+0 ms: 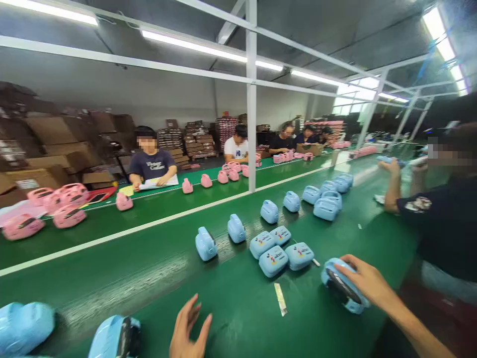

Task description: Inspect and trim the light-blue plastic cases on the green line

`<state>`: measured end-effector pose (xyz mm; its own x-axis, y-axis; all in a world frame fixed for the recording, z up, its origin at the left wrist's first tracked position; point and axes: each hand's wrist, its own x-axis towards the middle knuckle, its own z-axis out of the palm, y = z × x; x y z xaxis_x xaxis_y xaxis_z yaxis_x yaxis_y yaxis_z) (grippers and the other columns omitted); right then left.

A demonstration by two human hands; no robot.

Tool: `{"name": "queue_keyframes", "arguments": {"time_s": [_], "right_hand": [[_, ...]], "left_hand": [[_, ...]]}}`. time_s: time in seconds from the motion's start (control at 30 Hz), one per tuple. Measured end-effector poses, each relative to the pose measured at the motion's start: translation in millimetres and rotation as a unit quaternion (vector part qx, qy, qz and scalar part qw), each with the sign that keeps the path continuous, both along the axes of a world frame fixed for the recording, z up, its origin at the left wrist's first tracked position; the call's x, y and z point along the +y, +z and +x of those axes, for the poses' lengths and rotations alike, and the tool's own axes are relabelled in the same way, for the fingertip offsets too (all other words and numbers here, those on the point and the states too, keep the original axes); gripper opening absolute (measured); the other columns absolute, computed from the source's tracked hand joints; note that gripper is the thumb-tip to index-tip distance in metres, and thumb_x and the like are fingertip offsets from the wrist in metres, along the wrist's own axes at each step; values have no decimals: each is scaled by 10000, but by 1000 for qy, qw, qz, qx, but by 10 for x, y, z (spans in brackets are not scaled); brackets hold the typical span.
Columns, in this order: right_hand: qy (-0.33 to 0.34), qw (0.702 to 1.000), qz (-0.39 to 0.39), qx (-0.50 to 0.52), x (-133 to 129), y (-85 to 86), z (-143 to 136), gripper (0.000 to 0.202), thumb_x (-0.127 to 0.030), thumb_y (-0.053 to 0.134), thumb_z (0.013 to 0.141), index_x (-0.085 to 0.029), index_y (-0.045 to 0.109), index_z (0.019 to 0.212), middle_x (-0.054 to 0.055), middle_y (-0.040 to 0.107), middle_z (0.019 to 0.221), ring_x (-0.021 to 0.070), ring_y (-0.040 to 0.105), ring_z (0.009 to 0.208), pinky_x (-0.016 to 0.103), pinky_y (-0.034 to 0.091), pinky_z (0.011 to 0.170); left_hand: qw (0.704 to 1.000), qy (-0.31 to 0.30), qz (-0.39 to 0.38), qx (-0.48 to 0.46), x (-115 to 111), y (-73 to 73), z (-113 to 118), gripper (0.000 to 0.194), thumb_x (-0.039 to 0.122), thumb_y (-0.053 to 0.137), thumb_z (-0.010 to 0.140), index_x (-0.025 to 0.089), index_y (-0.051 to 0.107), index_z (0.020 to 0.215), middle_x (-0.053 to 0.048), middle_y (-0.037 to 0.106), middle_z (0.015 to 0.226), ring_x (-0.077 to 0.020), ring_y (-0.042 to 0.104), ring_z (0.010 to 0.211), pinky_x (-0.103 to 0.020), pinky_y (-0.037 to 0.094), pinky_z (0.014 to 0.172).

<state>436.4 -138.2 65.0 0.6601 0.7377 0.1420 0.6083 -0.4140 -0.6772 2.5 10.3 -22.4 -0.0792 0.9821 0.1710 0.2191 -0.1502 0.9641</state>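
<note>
My right hand (363, 278) grips the top of a light-blue plastic case with a black panel (341, 286) on its side, at the right of the green table. Over the near edge, my left hand (189, 328) is empty, with thumb and fingers apart. Left of it stands another blue case with a dark side (112, 338); more blue cases (26, 325) are cut off at the lower left corner. Between my hands and farther back lie several flat blue lids with a cartoon print (274, 261), grouped together. What exactly the cases are I cannot tell.
A row of blue handled cases (269, 211) runs along the green table (238, 303). A paper strip (280, 299) lies in front of the lids. A white post (252, 114) rises beyond. Pink cases (69, 216) and several seated people line the far side. A co-worker (439, 209) stands at right.
</note>
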Motion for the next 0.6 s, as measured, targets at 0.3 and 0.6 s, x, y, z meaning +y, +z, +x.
{"name": "queue_keyframes", "arguments": {"time_s": [0.3,0.6], "right_hand": [[-49,997,-47,20,-38,-327,584,460,-654,533,765,-263,765,835,115,803,856,406,750,868,482,578,746],[-8,979,69,-194,-10,-132,258,439,-508,560,880,-221,685,1187,132,692,1264,344,657,1171,519,525,1008]], "left_hand": [[997,-43,-32,-49,1613,619,456,1195,228,963,359,229,461,1443,-149,394,1589,-420,341,1481,-530,226,1237],[968,-29,-121,-217,1489,491,339,729,343,865,602,254,597,1274,-80,707,1200,-336,631,1229,-510,459,1107]]}}
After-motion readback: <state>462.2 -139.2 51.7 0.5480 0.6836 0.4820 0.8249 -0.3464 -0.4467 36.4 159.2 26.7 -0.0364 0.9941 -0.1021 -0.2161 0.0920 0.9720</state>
